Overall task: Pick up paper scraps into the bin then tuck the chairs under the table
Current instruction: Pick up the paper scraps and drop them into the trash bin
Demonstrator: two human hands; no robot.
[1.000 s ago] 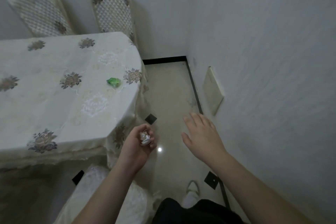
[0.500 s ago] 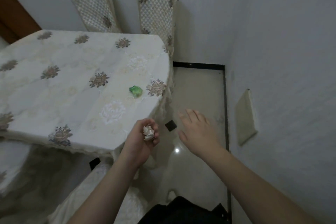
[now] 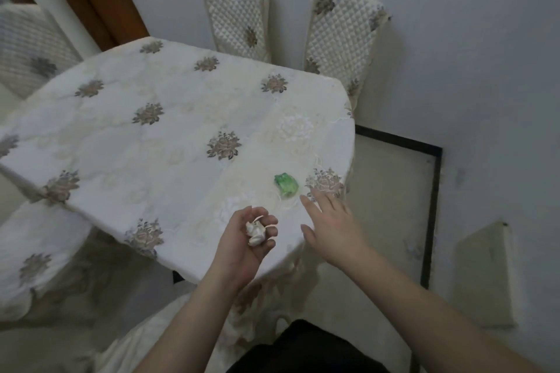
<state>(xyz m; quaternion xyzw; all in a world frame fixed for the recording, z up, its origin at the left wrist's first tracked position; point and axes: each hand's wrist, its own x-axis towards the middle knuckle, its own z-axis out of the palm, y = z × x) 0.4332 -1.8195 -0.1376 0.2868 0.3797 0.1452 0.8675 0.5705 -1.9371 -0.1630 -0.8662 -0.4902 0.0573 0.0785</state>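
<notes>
My left hand (image 3: 245, 239) holds a crumpled white paper scrap (image 3: 256, 232) in its curled fingers, above the near edge of the table (image 3: 127, 145). A crumpled green paper scrap (image 3: 286, 185) lies on the floral tablecloth near the table's right corner. My right hand (image 3: 330, 224) hovers with fingers straight, its fingertips a short way to the right of and below the green scrap, not touching it. Two chairs with quilted covers (image 3: 239, 18) (image 3: 342, 36) stand at the far side of the table against the wall. No bin is in view.
A covered chair seat (image 3: 33, 254) sits at the lower left, and another covered seat (image 3: 145, 339) is just below my arms. A further chair back (image 3: 27, 42) shows at the far left. The wall (image 3: 485, 70) closes the right side, with a narrow strip of tiled floor (image 3: 391, 191).
The view has swung left and toward the table. My right hand has moved from over the floor to over the tabletop near the green scrap. My left hand still holds the white scrap.
</notes>
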